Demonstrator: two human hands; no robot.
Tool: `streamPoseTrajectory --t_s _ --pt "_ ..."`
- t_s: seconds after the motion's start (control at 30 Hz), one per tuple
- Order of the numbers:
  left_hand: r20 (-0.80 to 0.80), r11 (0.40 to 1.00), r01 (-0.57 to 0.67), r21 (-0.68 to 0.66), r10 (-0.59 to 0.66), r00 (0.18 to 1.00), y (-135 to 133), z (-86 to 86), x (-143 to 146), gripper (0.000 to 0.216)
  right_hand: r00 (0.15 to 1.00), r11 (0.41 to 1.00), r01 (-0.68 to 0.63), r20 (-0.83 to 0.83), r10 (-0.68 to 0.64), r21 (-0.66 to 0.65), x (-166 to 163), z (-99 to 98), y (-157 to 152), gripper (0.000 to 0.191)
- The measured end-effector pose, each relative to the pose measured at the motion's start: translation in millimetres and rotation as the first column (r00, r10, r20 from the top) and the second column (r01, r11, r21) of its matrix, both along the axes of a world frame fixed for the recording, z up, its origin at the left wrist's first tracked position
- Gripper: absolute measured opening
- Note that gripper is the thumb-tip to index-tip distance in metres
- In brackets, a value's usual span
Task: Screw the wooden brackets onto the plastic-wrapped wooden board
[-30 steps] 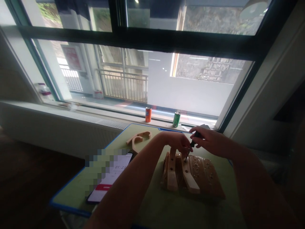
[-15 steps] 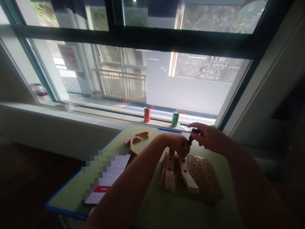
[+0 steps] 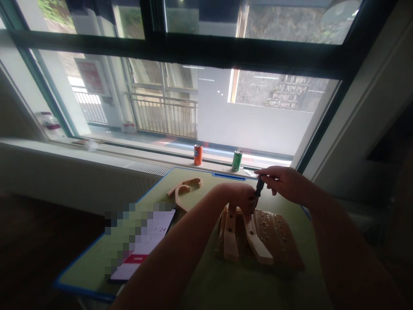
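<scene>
My right hand (image 3: 280, 181) pinches the dark handle of a screwdriver (image 3: 259, 186), which points down and slightly left. My left hand (image 3: 241, 196) is closed at the far end of an angled wooden piece (image 3: 258, 245), beside the screwdriver's shank; its fingertips and the tool's tip are partly hidden. Dark round holes show in this piece and in a similar wooden piece (image 3: 230, 243) to its left. Both lie on a brown slab (image 3: 284, 241) covered in clear wrap, with rows of small holes or bumps.
Two curved wooden hooks (image 3: 183, 188) rest on the green table (image 3: 90, 258) at the back left. A phone (image 3: 145, 245) showing a timer lies near my left forearm. An orange can (image 3: 198, 155) and a green can (image 3: 236, 160) stand on the windowsill.
The right hand's fingers have shifted on the screwdriver handle, which now stands more upright. The near end of the right wooden piece has swung slightly right and towards me.
</scene>
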State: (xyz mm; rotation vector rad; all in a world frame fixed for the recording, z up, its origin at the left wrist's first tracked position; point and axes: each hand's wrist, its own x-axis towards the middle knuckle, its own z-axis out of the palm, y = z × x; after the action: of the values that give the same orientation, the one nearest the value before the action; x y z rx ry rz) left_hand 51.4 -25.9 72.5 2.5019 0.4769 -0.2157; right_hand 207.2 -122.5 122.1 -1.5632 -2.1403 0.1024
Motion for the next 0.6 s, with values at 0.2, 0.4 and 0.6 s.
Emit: streamPoseTrajectory --t_s 0.2,0.4,0.6 --pt "0.019 0.998 -0.002 0.068 0.000 1.000 1.8 -4.5 1.9 0.044 0.981 0.991 0.049 0.180 -0.071 0.121 1.6 1.6 4.0 0.033" --pt "0.013 0.999 -0.003 0.054 0.003 1.000 0.8 -4.6 1.6 0.044 0.978 0.988 0.105 0.170 -0.123 0.112 -3.4 0.3 1.3 0.035" --pt "-0.059 0.999 -0.043 -0.024 0.041 0.997 -3.3 0.5 -0.4 0.052 0.996 0.979 0.065 0.073 -0.052 -0.192 6.7 9.4 -17.3 0.041"
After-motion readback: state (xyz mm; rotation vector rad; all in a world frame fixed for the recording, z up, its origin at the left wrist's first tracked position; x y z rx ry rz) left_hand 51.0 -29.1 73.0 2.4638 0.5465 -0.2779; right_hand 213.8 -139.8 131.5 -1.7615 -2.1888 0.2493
